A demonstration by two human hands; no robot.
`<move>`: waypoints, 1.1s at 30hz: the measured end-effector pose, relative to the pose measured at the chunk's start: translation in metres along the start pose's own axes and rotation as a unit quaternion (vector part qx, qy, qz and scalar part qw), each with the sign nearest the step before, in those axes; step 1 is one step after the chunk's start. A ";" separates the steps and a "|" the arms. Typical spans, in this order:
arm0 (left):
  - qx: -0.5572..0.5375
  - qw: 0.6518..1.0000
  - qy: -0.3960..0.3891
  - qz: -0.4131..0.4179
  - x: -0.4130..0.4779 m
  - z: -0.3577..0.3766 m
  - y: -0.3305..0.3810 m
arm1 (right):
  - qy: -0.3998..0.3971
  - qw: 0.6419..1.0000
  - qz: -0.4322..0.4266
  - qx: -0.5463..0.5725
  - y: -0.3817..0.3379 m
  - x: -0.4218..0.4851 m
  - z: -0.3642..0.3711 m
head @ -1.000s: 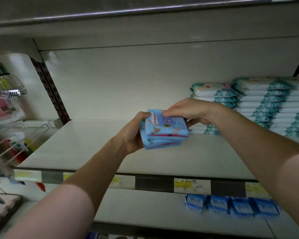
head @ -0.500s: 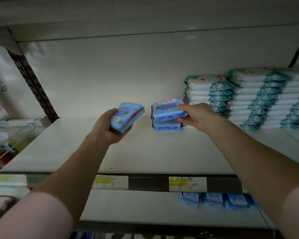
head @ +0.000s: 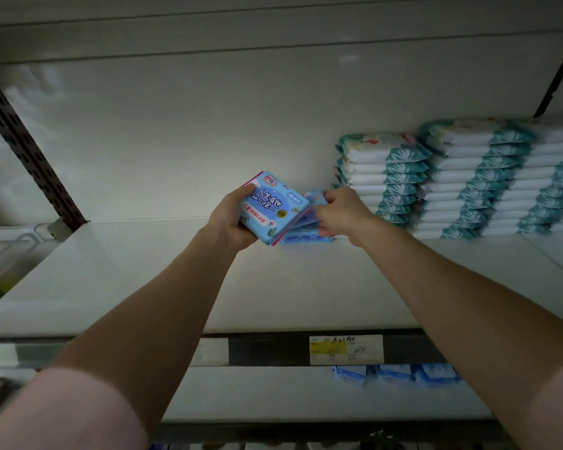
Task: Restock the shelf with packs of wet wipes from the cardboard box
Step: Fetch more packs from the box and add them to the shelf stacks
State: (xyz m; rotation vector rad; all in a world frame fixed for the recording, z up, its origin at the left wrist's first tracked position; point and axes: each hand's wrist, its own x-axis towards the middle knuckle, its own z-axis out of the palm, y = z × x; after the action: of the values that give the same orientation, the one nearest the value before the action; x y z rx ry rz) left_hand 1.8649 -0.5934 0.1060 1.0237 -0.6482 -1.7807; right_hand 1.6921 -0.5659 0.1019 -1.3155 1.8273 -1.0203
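A person restocking wet wipes reaches both arms onto a pale shelf (head: 176, 280) at the centre of the frame. The left hand (head: 231, 219) grips a blue pack (head: 273, 207), fingers closed round its near end and the pack tilted face-up, apparently so it can be slid onto the low pile of blue packs (head: 306, 235) just to its right. The right hand (head: 342, 212) has its fingers and thumb curled round that pile's right end, seemingly to steady and square it against the back wall while the next pack comes in. The pile sits just beside tall stacks of teal-and-white packs (head: 381, 180) at centre right, probably to keep the two kinds in separate rows. A price label (head: 345, 349) marks the shelf edge below, and more small blue packs (head: 394, 373) lie on the lower shelf. The cardboard box is out of view.
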 end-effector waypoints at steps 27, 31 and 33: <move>0.077 0.993 -0.086 -0.004 -0.017 -0.010 0.004 | -0.277 0.947 0.006 0.162 -0.026 -0.036 -0.012; 0.104 0.991 -0.079 -0.006 -0.027 -0.011 0.008 | -0.313 0.938 -0.050 0.140 -0.034 -0.048 -0.017; 0.124 0.990 -0.073 -0.007 -0.031 -0.010 0.009 | -0.333 0.935 -0.061 0.107 -0.036 -0.052 -0.017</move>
State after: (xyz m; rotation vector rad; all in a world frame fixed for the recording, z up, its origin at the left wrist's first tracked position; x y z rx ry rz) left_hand 1.8836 -0.5690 0.1187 1.0701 -0.9758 -1.8307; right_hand 1.7082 -0.5196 0.1449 -1.4248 1.1054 -0.6844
